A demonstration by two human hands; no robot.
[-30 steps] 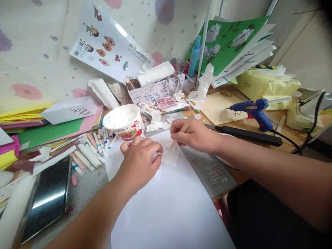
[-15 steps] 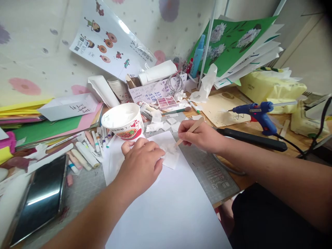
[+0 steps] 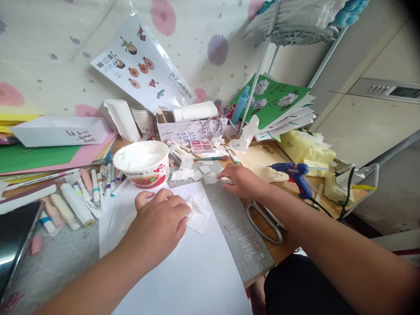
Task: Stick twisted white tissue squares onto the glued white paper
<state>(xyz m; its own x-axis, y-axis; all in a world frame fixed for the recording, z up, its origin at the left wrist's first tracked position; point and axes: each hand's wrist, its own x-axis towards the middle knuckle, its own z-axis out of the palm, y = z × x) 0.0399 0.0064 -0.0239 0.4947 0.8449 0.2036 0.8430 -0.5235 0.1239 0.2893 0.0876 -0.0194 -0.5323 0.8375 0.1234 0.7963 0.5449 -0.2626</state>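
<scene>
Head view: left hand (image 3: pixel 159 223), fingers curled, against crumpled tissue (image 3: pixel 197 212) near the white sheet's (image 3: pixel 190 271) far right corner; hold unclear. Right hand (image 3: pixel 243 180), clear of that tissue, fingers loosely parted at paper scraps (image 3: pixel 210 177), grey mat's (image 3: pixel 229 223) far right edge; grip unclear.

From where I stand, the crumpled white tissue (image 3: pixel 197 213) sits just right of the frame's middle-left, its top ruffled and its lower edge flat, at the fingers of the left hand (image 3: pixel 162 218). It lies on a large, smooth sheet of white paper (image 3: pixel 187 271) that runs down to the bottom edge. Thin, irregular white paper scraps (image 3: pixel 183 174) lie loose near the frame's center, the rightmost beside the right hand's (image 3: pixel 238 177) fingertips.
</scene>
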